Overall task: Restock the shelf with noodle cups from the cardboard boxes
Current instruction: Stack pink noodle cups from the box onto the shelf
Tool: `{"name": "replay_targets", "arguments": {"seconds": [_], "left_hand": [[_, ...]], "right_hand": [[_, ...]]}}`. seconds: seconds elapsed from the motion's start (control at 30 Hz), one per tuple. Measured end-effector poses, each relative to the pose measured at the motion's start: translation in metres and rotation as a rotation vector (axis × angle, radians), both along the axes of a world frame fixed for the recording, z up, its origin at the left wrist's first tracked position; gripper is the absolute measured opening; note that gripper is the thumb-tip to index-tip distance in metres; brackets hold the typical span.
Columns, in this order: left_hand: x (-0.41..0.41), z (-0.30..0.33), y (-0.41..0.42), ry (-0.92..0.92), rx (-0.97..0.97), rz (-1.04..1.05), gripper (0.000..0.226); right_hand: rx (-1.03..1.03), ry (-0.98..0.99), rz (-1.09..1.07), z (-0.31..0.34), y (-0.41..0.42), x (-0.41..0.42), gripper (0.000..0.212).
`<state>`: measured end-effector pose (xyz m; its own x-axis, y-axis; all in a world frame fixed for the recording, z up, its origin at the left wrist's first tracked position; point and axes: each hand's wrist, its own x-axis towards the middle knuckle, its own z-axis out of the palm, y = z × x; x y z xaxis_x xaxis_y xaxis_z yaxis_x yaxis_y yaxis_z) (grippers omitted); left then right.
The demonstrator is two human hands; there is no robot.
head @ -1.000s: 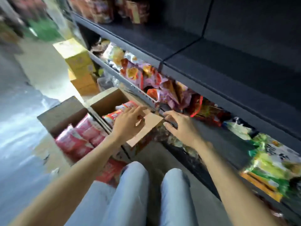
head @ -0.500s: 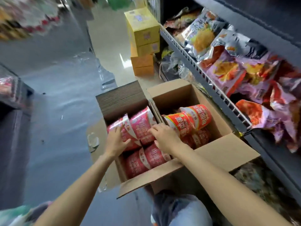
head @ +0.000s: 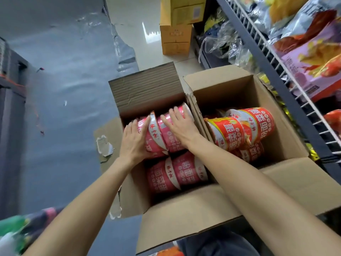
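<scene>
Two open cardboard boxes stand side by side on the floor. The left box [head: 142, 93] holds several pink noodle cups lying on their sides. My left hand [head: 133, 139] grips the left side of one pink cup [head: 154, 134] in the far row. My right hand [head: 180, 126] lies over the pink cup [head: 170, 139] beside it, fingers spread along its top. Two more pink cups [head: 173, 172] lie in the near row. The right box [head: 238, 93] holds red noodle cups [head: 239, 130]. The shelf [head: 273, 58] with its wire rail runs along the right.
Snack bags [head: 311, 58] fill the shelf at right. Yellow cartons [head: 177, 24] are stacked on the floor beyond the boxes, next to clear plastic wrap [head: 221, 43]. Grey plastic sheeting [head: 64, 89] covers the floor at left. A dark unit [head: 9, 108] stands at the far left edge.
The view swung down from the shelf onto the boxes. Both hands left the box flap and shelf edge and came down onto the two far pink cups in the left box.
</scene>
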<state>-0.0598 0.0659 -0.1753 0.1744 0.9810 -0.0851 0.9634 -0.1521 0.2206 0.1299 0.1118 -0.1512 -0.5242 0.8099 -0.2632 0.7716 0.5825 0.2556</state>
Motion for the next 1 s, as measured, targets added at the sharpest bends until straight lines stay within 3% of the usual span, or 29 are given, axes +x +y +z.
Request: {"name": "replay_targets", "arguments": {"seconds": [0.2,0.3,0.4,0.5,0.63,0.73,0.8,0.83,0.93,1.0], "left_hand": [[-0.006,0.023,-0.015,-0.152,0.003,-0.030,0.122],[-0.005,0.045,-0.036,-0.336,0.023,-0.011,0.123],[0.006,0.082,-0.059,-0.569,0.011,0.040,0.122],[0.028,0.121,-0.087,-0.755,0.057,-0.006,0.125],[0.078,0.178,-0.124,-0.977,0.081,-0.157,0.118],[0.127,0.211,-0.151,-1.163,-0.029,-0.268,0.123],[0.162,0.229,-0.171,-1.225,-0.151,-0.372,0.125],[0.181,0.238,-0.183,-1.241,-0.191,-0.435,0.125],[0.239,0.266,-0.225,-1.218,-0.229,-0.605,0.123],[0.276,0.285,-0.259,-1.205,-0.258,-0.707,0.122]], "right_hand": [[0.084,0.218,-0.008,0.063,-0.046,0.026,0.072],[0.220,0.350,-0.063,0.103,-0.088,0.050,0.095],[0.266,0.526,-0.250,0.144,-0.138,0.076,0.115],[0.298,0.848,-0.611,0.189,-0.194,0.103,0.120],[0.298,1.446,-1.158,0.228,-0.273,0.142,0.122],[0.348,1.876,-1.400,0.252,-0.343,0.169,0.090],[0.395,2.061,-1.519,0.266,-0.392,0.182,0.063],[0.422,2.131,-1.567,0.271,-0.418,0.189,0.059],[0.499,2.314,-1.701,0.284,-0.498,0.209,0.084],[0.587,2.421,-1.680,0.294,-0.551,0.220,0.100]]}}
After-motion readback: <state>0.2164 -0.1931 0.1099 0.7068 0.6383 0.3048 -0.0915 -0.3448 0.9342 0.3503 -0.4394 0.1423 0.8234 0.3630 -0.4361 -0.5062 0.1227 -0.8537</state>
